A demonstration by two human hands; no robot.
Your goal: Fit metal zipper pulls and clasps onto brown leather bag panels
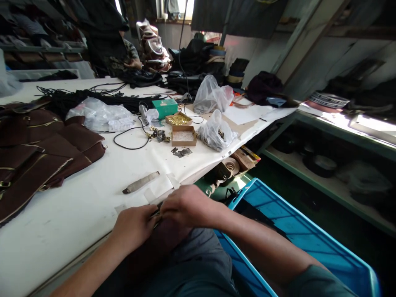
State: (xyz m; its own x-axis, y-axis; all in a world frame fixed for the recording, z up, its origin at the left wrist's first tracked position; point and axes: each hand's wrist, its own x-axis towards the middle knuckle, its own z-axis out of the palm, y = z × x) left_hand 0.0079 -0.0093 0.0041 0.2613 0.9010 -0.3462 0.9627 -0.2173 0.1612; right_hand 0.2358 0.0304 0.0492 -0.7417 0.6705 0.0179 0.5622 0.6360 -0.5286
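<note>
At the table's front edge, my left hand (133, 225) is closed with thumb and fingers on the edge of a dark brown leather piece (173, 233) that hangs over my lap. Against it, my right hand (188, 206) pinches the same edge, its fingers curled and partly hidden. A narrow brassy strip shows between the two hands, too small to make out. Just beyond them lies a tape-wrapped tool (140, 182) on the white table (93, 202). Farther off are dark metal plates (182, 152) and a small cardboard box (183, 136).
Brown leather bag parts (46, 144) are piled at the left. A box of gold-coloured fittings (178, 119), a green box (165, 108) and a plastic bag (217, 131) stand farther back. A blue crate (297, 222) sits at my right. Another person's hand (133, 64) shows across the table.
</note>
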